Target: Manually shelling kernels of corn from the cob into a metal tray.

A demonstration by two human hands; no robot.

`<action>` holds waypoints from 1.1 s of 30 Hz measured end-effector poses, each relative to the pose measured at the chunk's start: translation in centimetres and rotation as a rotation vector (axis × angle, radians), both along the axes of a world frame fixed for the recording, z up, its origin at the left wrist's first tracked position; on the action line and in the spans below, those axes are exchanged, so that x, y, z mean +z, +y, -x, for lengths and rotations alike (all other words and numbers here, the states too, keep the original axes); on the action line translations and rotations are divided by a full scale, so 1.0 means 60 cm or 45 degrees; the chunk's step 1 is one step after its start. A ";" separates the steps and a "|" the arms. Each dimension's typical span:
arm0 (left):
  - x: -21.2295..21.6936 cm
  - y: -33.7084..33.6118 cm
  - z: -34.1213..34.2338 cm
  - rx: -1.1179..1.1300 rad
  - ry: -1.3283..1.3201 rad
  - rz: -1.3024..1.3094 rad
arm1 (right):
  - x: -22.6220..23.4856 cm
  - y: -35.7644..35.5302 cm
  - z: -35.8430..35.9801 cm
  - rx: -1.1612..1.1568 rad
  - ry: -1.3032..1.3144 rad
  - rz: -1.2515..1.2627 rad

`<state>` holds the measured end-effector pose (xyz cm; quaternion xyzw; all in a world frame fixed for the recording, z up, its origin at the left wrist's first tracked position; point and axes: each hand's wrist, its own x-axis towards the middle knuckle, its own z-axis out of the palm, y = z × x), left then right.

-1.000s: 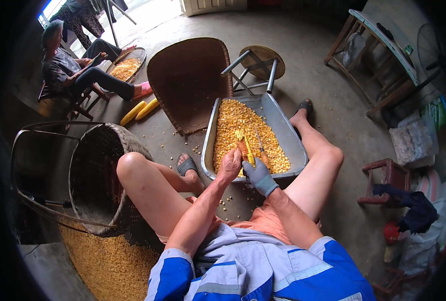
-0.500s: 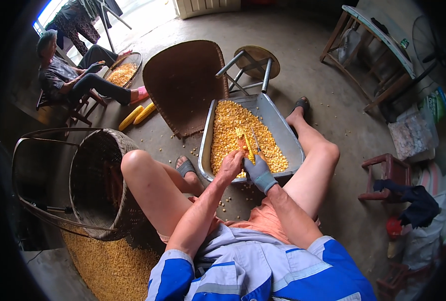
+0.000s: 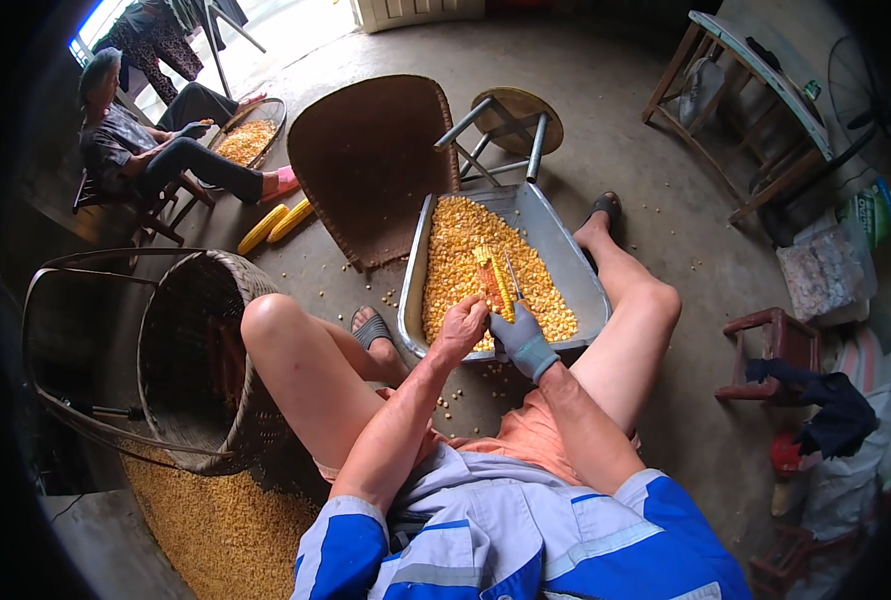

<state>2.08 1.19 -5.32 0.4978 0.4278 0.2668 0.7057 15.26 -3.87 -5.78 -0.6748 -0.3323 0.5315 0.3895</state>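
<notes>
Over the grey metal pan [image 3: 589, 268] between my legs, both hands meet around a partly stripped corn cob [image 3: 494, 277]. Yellow kernels remain along its sides and tip, and a reddish bare strip shows between them. My bare left hand [image 3: 464, 325] is closed on the cob's near end. My right hand [image 3: 522, 338], in a grey glove, is closed around a thin pointed metal tool [image 3: 511, 272], its shaft rising beside the cob. The tool's handle is hidden in the glove, so its exact kind does not show. Loose kernels [image 3: 457, 245] fill much of the pan.
A wicker basket [image 3: 250, 400] lies tipped at left, beside a kernel heap [image 3: 215, 525]. Two corn ears [image 3: 277, 226] lie near a brown woven tray [image 3: 365, 170]. An overturned stool [image 3: 513, 125] touches the pan's far end. Another person [image 3: 130, 150] sits far left.
The cob has turned slightly in my hands, and more of its reddish bare strip faces up. My hands stay over the pan. The seated person's head and hands have shifted a little.
</notes>
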 end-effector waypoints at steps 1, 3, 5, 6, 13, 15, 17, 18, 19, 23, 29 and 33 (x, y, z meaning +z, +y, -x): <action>-0.005 0.001 -0.002 0.021 0.004 0.023 | -0.003 0.000 0.002 -0.012 -0.024 -0.091; -0.007 0.001 -0.004 0.041 0.011 0.047 | -0.002 -0.002 0.009 0.018 -0.274 -0.135; -0.003 -0.001 -0.002 0.058 0.121 0.123 | -0.016 -0.004 0.013 0.048 -0.521 -0.175; 0.007 -0.004 -0.012 0.040 0.117 0.122 | -0.045 -0.004 0.005 0.009 -0.396 -0.303; 0.020 -0.007 -0.004 0.012 -0.029 -0.017 | -0.037 -0.001 0.012 0.089 -0.373 -0.395; 0.024 0.003 0.004 0.082 -0.073 0.091 | -0.016 0.000 0.004 0.143 -0.171 -0.355; 0.032 0.007 0.007 0.163 -0.105 0.104 | 0.023 0.000 -0.010 0.222 0.205 -0.249; 0.037 0.009 0.007 0.183 -0.139 0.123 | 0.028 0.002 -0.010 0.131 0.268 -0.357; 0.042 0.009 0.006 0.181 -0.136 0.123 | 0.021 0.007 -0.016 0.058 0.382 -0.443; 0.063 0.002 -0.004 0.008 -0.057 0.069 | 0.007 0.042 -0.037 -0.092 0.815 -0.395; 0.043 -0.010 -0.012 0.057 -0.156 0.335 | 0.004 0.073 -0.033 -0.441 0.730 -0.315; 0.038 -0.008 -0.019 0.067 -0.139 0.365 | -0.026 0.077 -0.039 -0.642 0.783 -0.313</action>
